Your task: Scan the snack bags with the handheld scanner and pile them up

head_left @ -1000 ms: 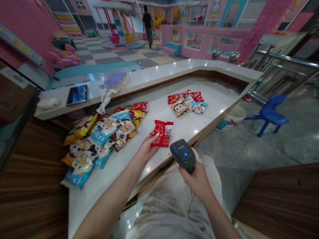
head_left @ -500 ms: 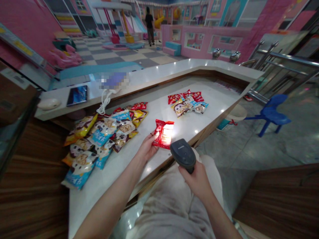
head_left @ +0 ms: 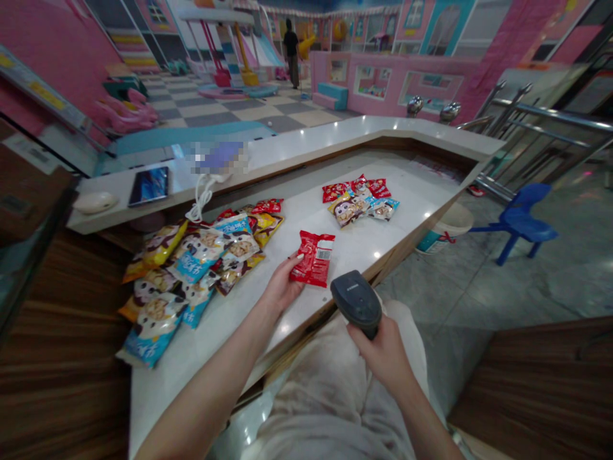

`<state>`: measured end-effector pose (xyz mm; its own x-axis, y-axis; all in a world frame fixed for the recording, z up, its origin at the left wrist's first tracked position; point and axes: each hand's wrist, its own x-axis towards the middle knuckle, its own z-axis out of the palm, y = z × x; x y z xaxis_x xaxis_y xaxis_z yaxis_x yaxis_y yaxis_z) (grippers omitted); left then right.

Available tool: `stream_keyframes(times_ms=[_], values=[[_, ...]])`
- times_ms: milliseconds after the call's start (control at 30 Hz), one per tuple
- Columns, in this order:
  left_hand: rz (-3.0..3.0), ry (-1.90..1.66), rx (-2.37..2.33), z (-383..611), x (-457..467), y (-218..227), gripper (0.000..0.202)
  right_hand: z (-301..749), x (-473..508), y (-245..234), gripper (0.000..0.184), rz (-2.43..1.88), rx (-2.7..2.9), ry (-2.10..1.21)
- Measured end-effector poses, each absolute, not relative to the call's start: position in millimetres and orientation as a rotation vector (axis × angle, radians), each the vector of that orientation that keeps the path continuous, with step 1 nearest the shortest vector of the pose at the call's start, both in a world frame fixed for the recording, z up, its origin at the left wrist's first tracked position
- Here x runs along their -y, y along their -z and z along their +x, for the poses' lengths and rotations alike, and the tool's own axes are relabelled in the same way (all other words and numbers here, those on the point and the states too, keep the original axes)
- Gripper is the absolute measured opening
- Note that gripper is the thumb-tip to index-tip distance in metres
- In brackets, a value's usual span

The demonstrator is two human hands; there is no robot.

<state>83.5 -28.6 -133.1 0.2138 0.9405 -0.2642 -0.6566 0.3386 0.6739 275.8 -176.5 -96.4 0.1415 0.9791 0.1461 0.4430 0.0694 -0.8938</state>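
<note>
While our left hand [head_left: 283, 284] is pinching a red packet [head_left: 313, 260] between thumb and fingers, we are gripping a scanner [head_left: 355, 297] in our curled right hand [head_left: 387, 350].

Passable over the counter [head_left: 302, 207] between snack pile [head_left: 195, 252] and smaller snack group [head_left: 353, 206], blocked behind by the raised ledge [head_left: 287, 145].
</note>
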Motion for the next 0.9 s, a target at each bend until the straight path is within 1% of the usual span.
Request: stream_keyframes(times_ms=[100, 233, 333, 433, 533, 633, 767, 900], values=[[0.572, -1.247, -0.779, 90.4, 14.4, 116.6, 0.032, 282.5, 178.9, 96.4, 0.012, -1.540, 1.420, -0.750], [1.107, -1.407, -0.853, 117.0, -27.0, 96.4, 0.046, 287.1, 179.5, 97.7, 0.014, -1.555, 1.403, -0.775], [1.506, -1.469, -0.944, 148.4, -67.1, 97.7, 0.048, 288.0, 178.5, 98.9, 0.015, -1.552, 1.406, -0.749], [1.664, -1.500, -1.057, 181.2, -105.2, 112.4, 0.049, 290.8, 177.9, 101.1, 0.016, -1.572, 1.402, -0.726], [1.728, -1.459, -1.166, 205.3, -135.1, 127.7, 0.053, 296.6, 177.8, 104.6, 0.018, -1.596, 1.397, -0.696], [1.842, -1.335, -1.204, 213.5, -151.9, 132.0, 0.057, 302.3, 176.9, 108.0, 0.020, -1.620, 1.387, -0.671], [2.010, -1.184, -1.224, 198.8, -150.1, 120.4, 0.058, 303.2, 173.7, 109.6, 0.020, -1.619, 1.396, -0.687], [2.215, -1.112, -1.299, 161.5, -135.6, 104.8, 0.054, 297.3, 171.4, 109.9, 0.016, -1.576, 1.434, -0.704]])
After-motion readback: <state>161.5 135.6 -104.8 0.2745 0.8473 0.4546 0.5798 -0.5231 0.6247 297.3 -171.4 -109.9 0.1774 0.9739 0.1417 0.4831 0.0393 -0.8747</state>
